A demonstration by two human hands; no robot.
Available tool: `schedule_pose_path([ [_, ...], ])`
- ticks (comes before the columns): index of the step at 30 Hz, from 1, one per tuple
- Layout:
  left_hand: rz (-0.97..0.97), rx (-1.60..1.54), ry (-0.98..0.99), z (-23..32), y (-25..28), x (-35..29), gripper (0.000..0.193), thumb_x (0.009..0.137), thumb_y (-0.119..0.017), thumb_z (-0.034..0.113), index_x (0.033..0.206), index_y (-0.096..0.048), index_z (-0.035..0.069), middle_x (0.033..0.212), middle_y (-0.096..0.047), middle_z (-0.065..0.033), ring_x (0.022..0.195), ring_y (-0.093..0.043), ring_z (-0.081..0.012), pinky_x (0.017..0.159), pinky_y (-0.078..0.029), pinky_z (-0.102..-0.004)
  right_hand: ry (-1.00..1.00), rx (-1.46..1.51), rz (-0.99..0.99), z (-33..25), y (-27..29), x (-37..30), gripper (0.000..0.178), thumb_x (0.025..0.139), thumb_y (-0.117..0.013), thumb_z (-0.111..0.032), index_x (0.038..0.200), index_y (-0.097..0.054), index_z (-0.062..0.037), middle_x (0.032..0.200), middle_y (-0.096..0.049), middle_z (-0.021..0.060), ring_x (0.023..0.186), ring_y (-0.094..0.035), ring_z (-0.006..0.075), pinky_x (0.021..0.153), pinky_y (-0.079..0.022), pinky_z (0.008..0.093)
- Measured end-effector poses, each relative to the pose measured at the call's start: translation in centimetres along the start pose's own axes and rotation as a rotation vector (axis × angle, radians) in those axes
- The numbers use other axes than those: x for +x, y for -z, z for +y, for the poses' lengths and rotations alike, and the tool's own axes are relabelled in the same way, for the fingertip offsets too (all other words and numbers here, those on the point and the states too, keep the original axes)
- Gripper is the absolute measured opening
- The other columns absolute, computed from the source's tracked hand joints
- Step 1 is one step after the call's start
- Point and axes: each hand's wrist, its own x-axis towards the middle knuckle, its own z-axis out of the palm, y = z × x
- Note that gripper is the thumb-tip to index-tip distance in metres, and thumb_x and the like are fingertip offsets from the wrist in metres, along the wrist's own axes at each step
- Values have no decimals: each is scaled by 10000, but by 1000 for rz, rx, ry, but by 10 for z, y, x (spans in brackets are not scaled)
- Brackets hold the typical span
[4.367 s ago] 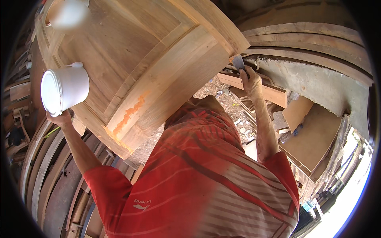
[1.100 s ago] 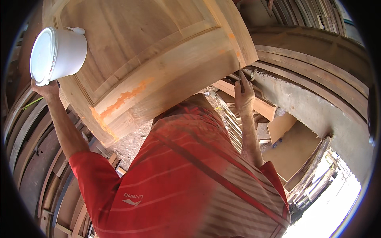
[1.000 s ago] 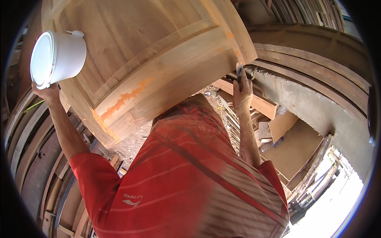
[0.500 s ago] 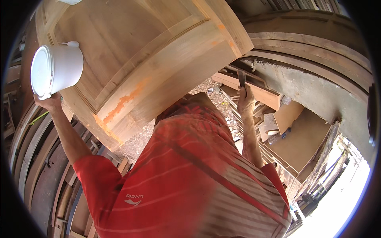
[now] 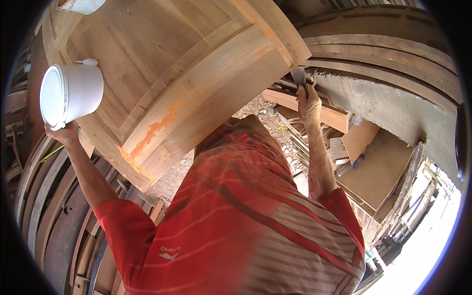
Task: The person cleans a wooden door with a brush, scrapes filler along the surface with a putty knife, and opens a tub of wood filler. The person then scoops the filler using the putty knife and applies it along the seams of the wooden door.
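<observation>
In my left hand [image 5: 64, 132] is a white plastic bucket [image 5: 84, 92], tipped on its side over the left edge of a wooden panel door [image 5: 196, 64]. My fingers are closed around its lower rim; the round white end faces left. My right hand [image 5: 309, 101] grips a putty knife [image 5: 298, 76], its flat grey blade pointing up beside the door's right corner. The blade looks very close to that corner; I cannot tell if they touch. Orange filler [image 5: 157, 129] is smeared along the door's near rail, with smaller orange spots near the right end.
A second white container [image 5: 81, 6] stands at the door's far left. Stacked boards [image 5: 49, 196] lie on the left, and long planks [image 5: 383, 51] at the far right. A concrete ledge [image 5: 388, 98] runs along the right, with brown sheets [image 5: 376, 167] below it.
My right hand has risen slightly with the putty knife, whose blade has turned its flat side into view near the door corner. The bucket in my left hand has dropped a little.
</observation>
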Motion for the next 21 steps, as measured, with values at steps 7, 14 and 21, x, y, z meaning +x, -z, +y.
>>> schedule_pose_path([
  [7,-11,-13,17,-3,9,8,670,908,-476,422,1410,-598,-5,1351,-668,-159,1237,-672,-330,1042,-560,-477,70,-13,-9,4,-1,-8,201,1058,-624,-211,1032,-668,-17,708,-663,97,619,-643,163,580,-518,347],
  [14,-51,93,-97,-13,21,11,641,940,-472,407,1389,-602,-32,1319,-679,-174,1184,-699,-322,1002,-590,-459,79,3,-69,-29,3,-24,189,1039,-645,-177,951,-643,-10,692,-619,119,611,-604,175,585,-503,375],
  [21,-17,143,-89,-9,16,6,747,873,-481,496,1421,-587,0,1326,-679,-169,1189,-696,-358,1000,-597,-493,126,-54,34,-10,11,-7,222,1045,-634,-219,955,-646,-17,672,-625,97,592,-606,181,570,-493,358],
])
